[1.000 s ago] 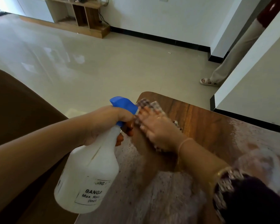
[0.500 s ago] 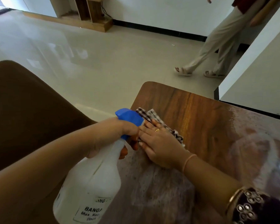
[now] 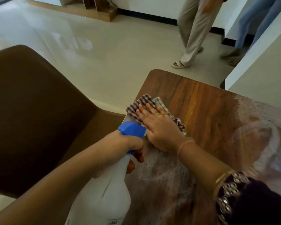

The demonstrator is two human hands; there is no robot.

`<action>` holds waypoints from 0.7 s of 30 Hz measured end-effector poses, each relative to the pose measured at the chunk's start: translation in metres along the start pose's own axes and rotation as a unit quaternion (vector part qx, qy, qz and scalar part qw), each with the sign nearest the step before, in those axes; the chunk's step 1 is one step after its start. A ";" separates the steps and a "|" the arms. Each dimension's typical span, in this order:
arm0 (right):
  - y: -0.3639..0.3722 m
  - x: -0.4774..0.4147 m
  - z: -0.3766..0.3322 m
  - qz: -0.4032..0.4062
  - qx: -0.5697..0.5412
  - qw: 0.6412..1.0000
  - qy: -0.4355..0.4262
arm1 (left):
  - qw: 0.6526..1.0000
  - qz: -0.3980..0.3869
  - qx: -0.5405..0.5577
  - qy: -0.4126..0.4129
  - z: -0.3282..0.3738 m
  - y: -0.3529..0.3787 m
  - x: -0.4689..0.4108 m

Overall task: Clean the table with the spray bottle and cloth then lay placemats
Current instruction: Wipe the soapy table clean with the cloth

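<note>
Near the far left corner of the table (image 3: 209, 108), close against its left edge, lies the checked cloth (image 3: 144, 99), folded, its long axis slanting from that edge back toward the person. The right hand (image 3: 161, 127) lies flat on it, fingers straight and pointing toward the corner, pressing it down. The left hand (image 3: 128, 145) is just beside it at the left edge, fingers curled round the neck of the spray bottle (image 3: 107, 192), whose blue nozzle almost meets the heel of the right hand. A wet, streaky film (image 3: 165, 176) covers the wood nearer the person; a dry band lies beyond the cloth. The next stroke looks to be the right hand's, drawn away from the edge so the cloth does not slip off.
</note>
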State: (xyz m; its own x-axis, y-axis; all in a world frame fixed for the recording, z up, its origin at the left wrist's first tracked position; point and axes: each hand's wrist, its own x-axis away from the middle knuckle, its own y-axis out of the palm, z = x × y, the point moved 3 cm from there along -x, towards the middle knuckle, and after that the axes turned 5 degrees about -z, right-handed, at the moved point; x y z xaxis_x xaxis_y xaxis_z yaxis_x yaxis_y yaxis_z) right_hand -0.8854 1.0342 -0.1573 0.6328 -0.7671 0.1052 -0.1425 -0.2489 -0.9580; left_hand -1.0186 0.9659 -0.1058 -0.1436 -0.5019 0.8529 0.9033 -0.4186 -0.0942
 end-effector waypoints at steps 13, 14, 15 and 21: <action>-0.011 -0.036 0.022 -0.004 0.001 0.992 0.126 | 0.996 0.069 0.027 0.047 -0.031 0.002 0.041; -0.010 -0.034 0.021 -0.003 -0.001 0.992 0.123 | 0.995 0.079 0.025 0.049 -0.033 0.001 0.040; -0.010 -0.032 0.020 -0.005 -0.004 0.993 0.121 | 0.994 0.091 0.024 0.048 -0.034 -0.001 0.038; -0.002 -0.011 -0.007 -0.004 0.011 0.998 0.063 | 0.994 0.094 0.052 0.029 -0.043 -0.021 0.041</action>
State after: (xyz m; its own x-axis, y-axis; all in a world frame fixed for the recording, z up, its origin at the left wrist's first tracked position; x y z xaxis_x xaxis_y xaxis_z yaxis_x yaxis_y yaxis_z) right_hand -0.8968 1.0388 -0.1549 0.5336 -0.8334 0.1440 -0.1205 -0.2435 -0.9624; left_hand -1.0614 0.9216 -0.0912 0.0118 -0.6072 0.7945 0.9529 -0.2341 -0.1930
